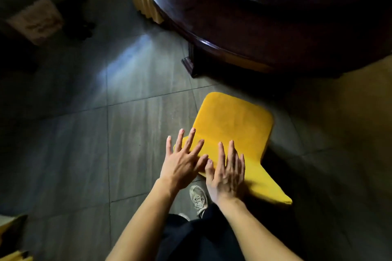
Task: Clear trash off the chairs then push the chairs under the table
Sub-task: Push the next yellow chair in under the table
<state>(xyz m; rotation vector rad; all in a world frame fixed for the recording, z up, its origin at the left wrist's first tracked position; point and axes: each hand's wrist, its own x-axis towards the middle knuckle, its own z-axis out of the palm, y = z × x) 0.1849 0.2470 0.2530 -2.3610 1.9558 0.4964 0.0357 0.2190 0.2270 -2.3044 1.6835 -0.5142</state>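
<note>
Left hand (pixel 182 164) and right hand (pixel 228 174) are spreading side by side, fingers straight, at the yellow chair (pixel 233 125) backrest, gripping nothing. The chair, seat looking bare, is standing just outside the counter (pixel 254 34) rim. The pushing step seems in hand, needing a steady forward shove.

Open floor (pixel 131 125) left, bench (pixel 265 34) ahead
Tiled floor left of the yellow chair (pixel 233 127) is free for passing. Dark round bench and its carved foot (pixel 188 65) stand just beyond the chair seat, a strip of floor between. Blurred box (pixel 36 21) far left, well apart.
</note>
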